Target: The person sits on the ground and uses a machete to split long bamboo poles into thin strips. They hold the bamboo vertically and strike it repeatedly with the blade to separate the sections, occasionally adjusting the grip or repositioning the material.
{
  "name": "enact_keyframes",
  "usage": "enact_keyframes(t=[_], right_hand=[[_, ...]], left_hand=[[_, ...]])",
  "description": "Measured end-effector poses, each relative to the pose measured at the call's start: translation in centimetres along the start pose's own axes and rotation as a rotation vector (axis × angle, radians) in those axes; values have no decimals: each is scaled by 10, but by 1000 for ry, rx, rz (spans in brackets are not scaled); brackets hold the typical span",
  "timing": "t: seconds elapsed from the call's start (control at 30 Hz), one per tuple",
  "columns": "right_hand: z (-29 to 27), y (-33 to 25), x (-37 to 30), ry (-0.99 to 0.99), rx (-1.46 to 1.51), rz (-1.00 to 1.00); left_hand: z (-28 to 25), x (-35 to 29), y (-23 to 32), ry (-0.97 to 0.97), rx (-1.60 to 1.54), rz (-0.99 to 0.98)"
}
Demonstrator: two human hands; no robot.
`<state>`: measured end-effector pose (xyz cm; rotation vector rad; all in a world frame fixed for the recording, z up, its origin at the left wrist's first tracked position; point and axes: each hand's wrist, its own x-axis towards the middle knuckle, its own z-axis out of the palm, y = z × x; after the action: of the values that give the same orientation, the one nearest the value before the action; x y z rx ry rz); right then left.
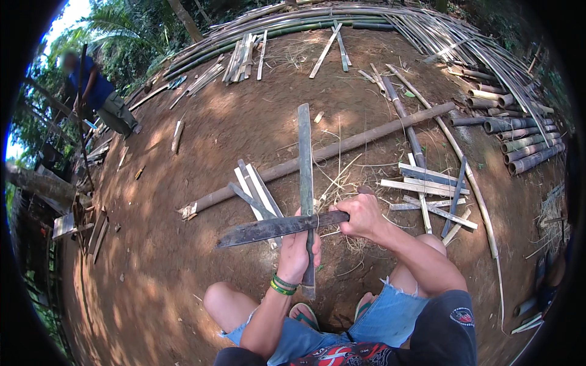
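My right hand (361, 215) is closed round the handle of a machete (262, 230), whose broad dark blade points left. The blade lies across a long split bamboo strip (306, 152), green-grey on its outer face. My left hand (296, 256) wraps round that strip from below, just under the blade, and the blade hides part of its fingers. Far end up, the strip stretches away from me over a long bamboo pole (336, 148) on the ground. Left of the strip rests a small pile of split bamboo pieces (259, 190).
More split pieces (427, 186) lie crisscrossed to the right, beside a thin long pole (473, 183). Cut bamboo tubes (531, 146) are stacked at the far right. Long bamboo poles (268, 29) line the back. Another person (101, 91) stands at the far left.
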<state>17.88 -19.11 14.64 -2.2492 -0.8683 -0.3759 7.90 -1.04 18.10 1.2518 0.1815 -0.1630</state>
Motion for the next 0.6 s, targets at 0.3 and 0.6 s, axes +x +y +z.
enact_keyframes(t=[0.3,0.6], right_hand=[[0,13,0,-78,-135,-54],[-21,38,26,71,-157,166]], left_hand=[[-20,-26,-20,-39,29,-89],[-22,-50,-7,-103,25,-48]])
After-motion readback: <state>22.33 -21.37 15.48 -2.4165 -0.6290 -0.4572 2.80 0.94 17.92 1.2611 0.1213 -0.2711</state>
